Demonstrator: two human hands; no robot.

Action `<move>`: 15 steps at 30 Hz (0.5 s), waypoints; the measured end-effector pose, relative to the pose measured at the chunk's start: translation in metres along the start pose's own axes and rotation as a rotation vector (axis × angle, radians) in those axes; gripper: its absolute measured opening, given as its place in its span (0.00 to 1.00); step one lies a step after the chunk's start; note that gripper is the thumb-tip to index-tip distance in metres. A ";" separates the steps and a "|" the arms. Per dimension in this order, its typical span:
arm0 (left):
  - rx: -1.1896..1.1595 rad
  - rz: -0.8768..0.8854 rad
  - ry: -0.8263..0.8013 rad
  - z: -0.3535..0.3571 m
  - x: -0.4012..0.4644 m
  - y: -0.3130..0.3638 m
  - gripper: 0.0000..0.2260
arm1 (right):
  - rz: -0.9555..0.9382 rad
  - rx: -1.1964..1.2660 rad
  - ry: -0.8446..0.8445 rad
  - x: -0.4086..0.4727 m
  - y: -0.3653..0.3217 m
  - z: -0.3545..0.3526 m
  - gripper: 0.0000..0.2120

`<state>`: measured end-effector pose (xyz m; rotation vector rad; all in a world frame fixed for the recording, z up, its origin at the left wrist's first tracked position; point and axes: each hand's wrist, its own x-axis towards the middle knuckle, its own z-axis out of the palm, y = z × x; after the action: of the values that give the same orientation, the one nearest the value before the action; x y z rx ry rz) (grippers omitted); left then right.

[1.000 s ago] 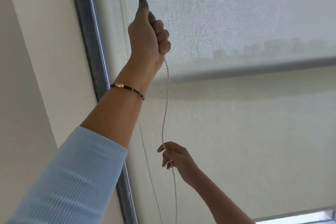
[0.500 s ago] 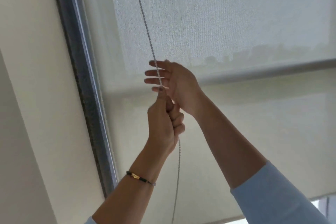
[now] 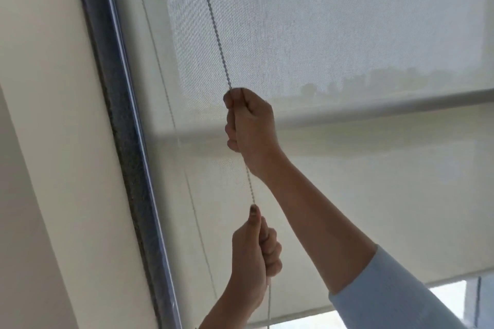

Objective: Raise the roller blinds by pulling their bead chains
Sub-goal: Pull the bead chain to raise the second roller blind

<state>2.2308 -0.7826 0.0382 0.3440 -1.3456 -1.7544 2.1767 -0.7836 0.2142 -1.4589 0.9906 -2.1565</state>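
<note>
Pale roller blind (image 3: 320,35); bead chain (image 3: 213,35) in both fists.

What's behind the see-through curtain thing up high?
Through the upper roller blind shows bright sky and a faint treeline. Lower down, the solid blind covers the window, so nothing shows there.

Single head view, tilted upward, close to blind (image 3: 347,35).
</note>
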 end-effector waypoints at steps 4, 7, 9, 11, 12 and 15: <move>0.009 -0.120 -0.002 -0.028 0.001 -0.028 0.28 | -0.017 -0.040 0.015 -0.032 0.029 -0.016 0.17; 0.092 -0.116 -0.026 -0.050 0.018 -0.034 0.30 | 0.014 -0.096 0.056 -0.047 0.048 -0.031 0.18; 0.193 -0.039 0.024 -0.057 0.030 -0.021 0.29 | -0.002 -0.130 0.076 -0.056 0.060 -0.038 0.19; 0.240 0.053 0.059 -0.060 0.047 0.007 0.26 | -0.048 -0.204 0.093 -0.064 0.072 -0.042 0.20; 0.239 0.105 0.052 -0.057 0.057 0.028 0.26 | -0.060 -0.240 0.098 -0.068 0.078 -0.043 0.20; 0.183 0.231 -0.015 -0.036 0.081 0.099 0.26 | -0.025 -0.257 0.079 -0.084 0.098 -0.045 0.21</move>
<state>2.2542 -0.8708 0.1346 0.2640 -1.4978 -1.4511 2.1611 -0.7827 0.0787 -1.5126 1.3264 -2.1836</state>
